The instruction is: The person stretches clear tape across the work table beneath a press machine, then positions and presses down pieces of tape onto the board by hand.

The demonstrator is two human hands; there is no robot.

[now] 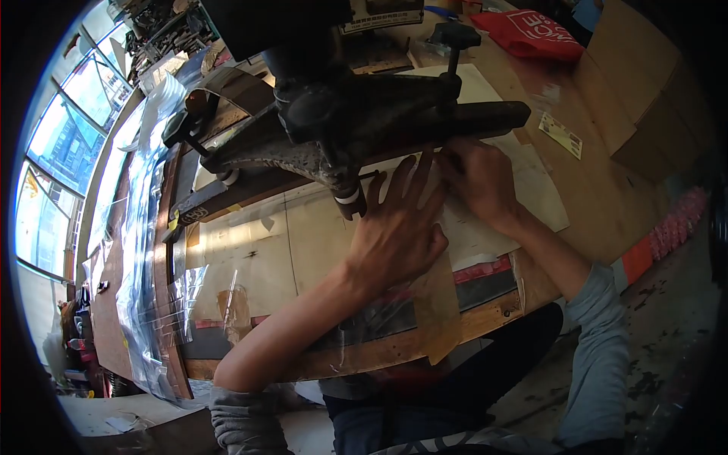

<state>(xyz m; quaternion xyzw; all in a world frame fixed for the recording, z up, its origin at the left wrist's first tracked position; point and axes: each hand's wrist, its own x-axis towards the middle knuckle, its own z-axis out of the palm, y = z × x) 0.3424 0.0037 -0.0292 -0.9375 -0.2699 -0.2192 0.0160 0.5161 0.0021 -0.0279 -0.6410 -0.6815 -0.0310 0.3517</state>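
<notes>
My left hand [398,235] lies with fingers spread on a pale sheet [326,258], its fingertips reaching the dark bar [485,120] of a machine. Beside it, my right hand [485,182] is closed with curled fingers against the bar's near edge. Whatever those fingers hold, if anything, is hidden. Above both hands stands the black cast-metal machine head [311,114], its arms joined to the long bar. A strip of brown tape [437,318] runs from the sheet over the table's front edge, below my left hand.
Clear plastic sheeting [144,296] drapes along the left side. A red bag [528,34] lies at the back right, near a cardboard box [629,76]. A small printed card [561,136] rests on the table, and a pink fluffy duster [679,220] is at the right edge.
</notes>
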